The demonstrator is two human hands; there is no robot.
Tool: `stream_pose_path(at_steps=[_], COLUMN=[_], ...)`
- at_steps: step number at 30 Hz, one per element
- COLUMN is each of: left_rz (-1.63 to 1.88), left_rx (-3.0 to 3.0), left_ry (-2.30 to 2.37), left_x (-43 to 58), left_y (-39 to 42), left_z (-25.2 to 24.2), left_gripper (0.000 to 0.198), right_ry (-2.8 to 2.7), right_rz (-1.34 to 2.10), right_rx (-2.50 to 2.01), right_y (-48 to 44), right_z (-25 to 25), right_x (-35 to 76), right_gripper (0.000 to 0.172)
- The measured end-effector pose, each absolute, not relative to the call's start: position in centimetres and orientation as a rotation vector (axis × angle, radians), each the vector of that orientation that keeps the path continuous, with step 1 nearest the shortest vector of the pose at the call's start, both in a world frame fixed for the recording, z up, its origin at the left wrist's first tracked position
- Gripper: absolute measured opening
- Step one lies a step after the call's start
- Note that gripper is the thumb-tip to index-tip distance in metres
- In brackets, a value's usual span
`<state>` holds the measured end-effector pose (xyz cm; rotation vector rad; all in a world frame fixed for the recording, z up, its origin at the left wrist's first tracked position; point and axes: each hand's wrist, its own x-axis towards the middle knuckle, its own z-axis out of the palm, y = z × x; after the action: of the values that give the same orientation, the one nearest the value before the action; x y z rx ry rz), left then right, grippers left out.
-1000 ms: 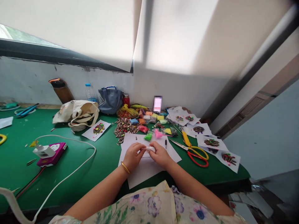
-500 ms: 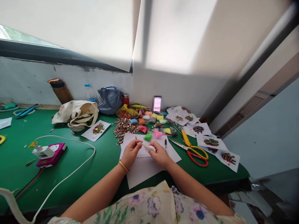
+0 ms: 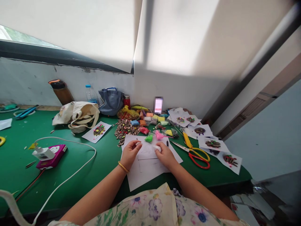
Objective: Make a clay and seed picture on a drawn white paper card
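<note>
Two hands work low over a paper sheet (image 3: 147,174): the right hand (image 3: 166,156) pinches a white clay lump (image 3: 157,148) lightly, which suits soft clay; the left hand (image 3: 130,154) stays narrow beside it, its hold unclear.

Green table (image 3: 103,169); white paper (image 3: 150,177) on it, with a white lump (image 3: 157,148) on top; beyond the paper, black-and-white striped seeds (image 3: 124,130), a pink bag (image 3: 159,135) and a green bag (image 3: 149,138); right of the paper, scissors (image 3: 198,159) with red and yellow handles; left of the paper, a magenta case (image 3: 52,159); below the paper, a cream top (image 3: 150,207) with purple and blue flowers
</note>
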<state>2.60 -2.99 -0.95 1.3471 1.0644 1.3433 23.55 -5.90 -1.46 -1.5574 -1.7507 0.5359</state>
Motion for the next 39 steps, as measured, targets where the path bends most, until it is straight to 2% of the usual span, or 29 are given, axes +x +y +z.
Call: stream_pose_path(at_steps=[8,14,16,21,29,34,37,39], left_rz=[1.201,1.207,1.195,1.153,1.02,0.955,0.917,0.924], left_rx=[1.419,1.318,1.27,1.206,1.429,1.448,1.508,1.482], left_ry=[1.069,1.024,1.007,0.919,0.833,0.765,0.785,0.805], left_x=[3.3,3.2,3.2,3.1,2.8,2.8,2.8,2.9], left_y=[-2.1,-2.6,-2.9,-3.5,-3.9,-4.1,-4.1,-4.1], left_z=[-2.5,-1.9,-1.5,-0.8,-0.8,-0.8,-0.6,-0.6], left_gripper=[0.04,0.044,0.043,0.042,0.039,0.051,0.045,0.042], right_ry=[-1.903,-1.871,-1.838,-1.991,-1.856,-1.726,-1.686,-1.684], right_rz=[0.172,-0.116,-0.152,0.113,0.553,0.669,0.707,0.674], right_rx=[-1.661,-1.658,-1.585,-1.201,-1.02,-1.091,-1.071,-1.029], right_y=[-3.4,-3.6,-4.4,-5.8,-5.0,-4.9,-5.2,-5.4], right_z=[-2.5,-2.4,-1.8,-0.2,-0.4,-1.5,-2.1,-2.3], right_x=[28.5,28.2,26.9,22.8,20.1,19.8,19.6,19.6], right_gripper=[0.029,0.053,0.053,0.029,0.036,0.039,0.044,0.041])
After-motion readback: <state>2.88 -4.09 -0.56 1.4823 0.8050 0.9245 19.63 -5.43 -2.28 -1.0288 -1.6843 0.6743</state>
